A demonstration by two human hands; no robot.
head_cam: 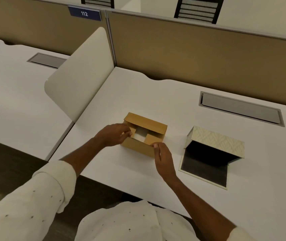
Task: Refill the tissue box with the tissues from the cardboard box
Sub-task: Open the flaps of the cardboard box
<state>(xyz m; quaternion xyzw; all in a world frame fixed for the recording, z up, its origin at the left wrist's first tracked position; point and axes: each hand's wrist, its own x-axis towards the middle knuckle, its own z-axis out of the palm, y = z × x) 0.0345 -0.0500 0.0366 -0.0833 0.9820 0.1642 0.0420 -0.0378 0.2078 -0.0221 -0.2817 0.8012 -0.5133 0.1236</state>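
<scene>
Nearest the lens, two white sleeves (34,197) dotted with small dark marks frame the bottom of the view, and two bare forearms reach from them onto one white desk (121,171); the left hand (114,134) rests at the left end of the single cardboard box (138,145), its fingers curled narrowly onto the left inner flap, though the blur leaves it unclear whether they truly pinch it; the right hand (163,157) sits at the box's near right corner, thumb and forefinger closed on the edge of the near wall. Four flaps show on the box: the far one stands raised, two short inner ones lie inward, and between them a patch of white tissues (140,134) shows inside. One tissue box (217,141), cream with a leaf pattern and dark within, lies open to the right of the cardboard box and apart from it, its base panel (206,169) flat on the desk toward the near edge. Bare desk lies between the two boxes and in front of them; one grey cable hatch (239,108) sits farther back on the right, a second (46,60) on the neighbouring desk; a white divider (79,75) rises at the left edge; two dark chair backs (198,9) show beyond the tan partition (191,54), which carries one blue sign (84,13) reading 112.
</scene>
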